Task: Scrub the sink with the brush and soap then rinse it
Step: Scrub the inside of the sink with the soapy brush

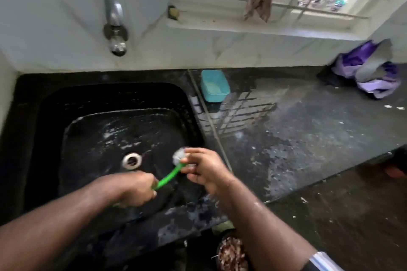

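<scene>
two hands [134,189] [204,169] met over the suds-streaked sink [110,99]: left fingers curled round the brush [170,174] handle, right fingertips pinched its bristles; scrubbing looked underway, rinsing remained.

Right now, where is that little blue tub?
In the head view, the blue tub sits on the wet counter, just right of the sink, against the back wall below the window sill.

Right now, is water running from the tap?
No, the tap shows no stream, and the sink below holds only suds.
</scene>
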{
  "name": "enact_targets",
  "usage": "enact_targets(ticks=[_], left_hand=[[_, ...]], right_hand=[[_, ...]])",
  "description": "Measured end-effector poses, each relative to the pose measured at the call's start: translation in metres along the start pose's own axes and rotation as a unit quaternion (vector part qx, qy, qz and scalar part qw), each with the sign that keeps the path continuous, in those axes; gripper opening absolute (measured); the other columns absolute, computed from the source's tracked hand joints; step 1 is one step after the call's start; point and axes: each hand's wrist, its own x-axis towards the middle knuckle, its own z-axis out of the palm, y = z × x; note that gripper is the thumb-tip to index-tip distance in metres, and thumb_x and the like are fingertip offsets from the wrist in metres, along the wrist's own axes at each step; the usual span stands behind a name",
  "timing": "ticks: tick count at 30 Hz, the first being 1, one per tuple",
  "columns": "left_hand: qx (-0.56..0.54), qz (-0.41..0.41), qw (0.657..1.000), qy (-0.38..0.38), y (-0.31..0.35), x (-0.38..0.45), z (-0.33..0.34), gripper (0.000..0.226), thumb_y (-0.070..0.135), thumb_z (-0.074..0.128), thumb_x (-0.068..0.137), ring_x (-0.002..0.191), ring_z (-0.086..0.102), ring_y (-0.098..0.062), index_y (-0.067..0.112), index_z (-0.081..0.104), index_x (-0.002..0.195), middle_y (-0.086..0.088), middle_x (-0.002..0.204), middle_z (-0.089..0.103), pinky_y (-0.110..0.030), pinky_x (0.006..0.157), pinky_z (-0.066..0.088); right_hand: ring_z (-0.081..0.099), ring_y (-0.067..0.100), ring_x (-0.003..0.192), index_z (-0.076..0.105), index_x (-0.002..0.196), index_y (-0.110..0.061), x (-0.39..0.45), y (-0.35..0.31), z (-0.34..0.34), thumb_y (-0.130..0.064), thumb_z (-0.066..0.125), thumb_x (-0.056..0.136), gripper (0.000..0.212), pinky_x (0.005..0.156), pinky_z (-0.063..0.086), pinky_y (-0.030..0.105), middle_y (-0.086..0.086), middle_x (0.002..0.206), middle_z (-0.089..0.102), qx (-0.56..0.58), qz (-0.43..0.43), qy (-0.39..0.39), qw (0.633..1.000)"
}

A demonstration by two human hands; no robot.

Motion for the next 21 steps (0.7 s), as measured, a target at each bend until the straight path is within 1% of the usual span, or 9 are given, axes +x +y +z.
enact_targets(ticks=[3, 8, 10, 13, 16, 17, 18, 20, 21], left_hand=[[0.011, -0.008, 0.997, -0.074, -0.016, -0.046, 0.018, 0.038, 0.03, 0.05, 0.089, 0.105, 0.066, -0.018, 0.033, 0.061, 0.125, 0.003, 0.115, 0.071, -0.028, 0.087, 0.05], [0.037, -0.144, 0.988, -0.034, -0.089, -0.068, 0.0, 0.036, 0.033, 0.053, 0.093, 0.108, 0.064, -0.017, 0.035, 0.061, 0.129, 0.001, 0.121, 0.068, -0.023, 0.087, 0.048], [0.038, -0.125, 0.991, -0.011, -0.078, -0.055, 0.004, 0.036, 0.034, 0.051, 0.095, 0.109, 0.063, -0.019, 0.034, 0.06, 0.13, 0.0, 0.123, 0.068, -0.025, 0.09, 0.049], [0.034, -0.036, 0.999, -0.016, -0.029, -0.021, 0.017, 0.034, 0.031, 0.047, 0.094, 0.105, 0.064, -0.024, 0.03, 0.062, 0.125, -0.001, 0.118, 0.069, -0.032, 0.09, 0.052], [0.029, -0.043, 0.999, 0.005, -0.031, -0.012, 0.01, 0.034, 0.03, 0.047, 0.096, 0.107, 0.063, -0.024, 0.025, 0.063, 0.126, -0.003, 0.122, 0.067, -0.03, 0.088, 0.049], [0.037, -0.057, 0.998, -0.017, -0.047, -0.022, 0.008, 0.034, 0.029, 0.047, 0.098, 0.103, 0.063, -0.023, 0.021, 0.063, 0.127, -0.005, 0.124, 0.066, -0.027, 0.083, 0.048], [0.051, -0.077, 0.994, -0.057, -0.068, -0.036, 0.006, 0.033, 0.028, 0.047, 0.099, 0.092, 0.063, -0.022, 0.017, 0.063, 0.126, -0.009, 0.122, 0.066, -0.024, 0.074, 0.047], [0.052, -0.146, 0.978, -0.141, -0.105, -0.072, 0.006, 0.03, 0.022, 0.045, 0.1, 0.059, 0.051, -0.016, 0.008, 0.064, 0.119, -0.015, 0.101, 0.068, -0.018, 0.047, 0.04], [0.028, -0.181, 0.97, -0.159, -0.118, -0.089, 0.004, 0.028, 0.02, 0.045, 0.099, 0.051, 0.044, -0.015, 0.007, 0.065, 0.115, -0.015, 0.088, 0.065, -0.018, 0.039, 0.034]], right_hand=[[0.062, 0.015, 0.059, 0.063, 0.109, -0.017, 0.004, -0.009, -0.005, -0.007, 0.054, 0.092, 0.022, 0.06, 0.045, 0.024, 0.003, 0.079, 0.07, 0.031, -0.002, -0.009, 0.999], [0.062, 0.015, 0.061, 0.064, 0.109, -0.017, 0.01, -0.016, -0.005, -0.012, 0.052, 0.096, 0.018, 0.058, 0.046, 0.024, 0.004, 0.08, 0.068, 0.056, -0.003, -0.024, 0.998], [0.062, 0.015, 0.061, 0.064, 0.111, -0.016, 0.008, -0.015, -0.006, -0.013, 0.052, 0.097, 0.019, 0.059, 0.046, 0.025, 0.004, 0.081, 0.068, 0.065, -0.003, -0.036, 0.997], [0.062, 0.015, 0.061, 0.063, 0.117, -0.014, 0.005, -0.013, -0.005, -0.014, 0.052, 0.097, 0.023, 0.056, 0.047, 0.024, 0.004, 0.08, 0.067, 0.068, 0.001, -0.05, 0.996], [0.062, 0.015, 0.062, 0.064, 0.118, -0.013, 0.006, -0.017, -0.006, -0.014, 0.052, 0.097, 0.024, 0.056, 0.048, 0.023, 0.003, 0.079, 0.068, 0.064, -0.007, -0.052, 0.997], [0.062, 0.014, 0.062, 0.064, 0.117, -0.013, 0.006, -0.019, -0.005, -0.014, 0.052, 0.097, 0.024, 0.056, 0.049, 0.023, 0.003, 0.08, 0.068, 0.064, -0.009, -0.054, 0.996], [0.062, 0.014, 0.062, 0.064, 0.117, -0.014, 0.008, -0.022, -0.005, -0.014, 0.052, 0.096, 0.024, 0.057, 0.049, 0.023, 0.003, 0.08, 0.068, 0.065, -0.013, -0.055, 0.996], [0.062, 0.013, 0.063, 0.065, 0.115, -0.014, 0.01, -0.024, -0.005, -0.015, 0.053, 0.096, 0.023, 0.059, 0.048, 0.024, 0.002, 0.081, 0.068, 0.066, -0.014, -0.062, 0.996], [0.063, 0.013, 0.064, 0.065, 0.115, -0.015, 0.012, -0.023, -0.005, -0.015, 0.053, 0.096, 0.022, 0.06, 0.048, 0.024, 0.002, 0.081, 0.068, 0.069, -0.014, -0.065, 0.995]])
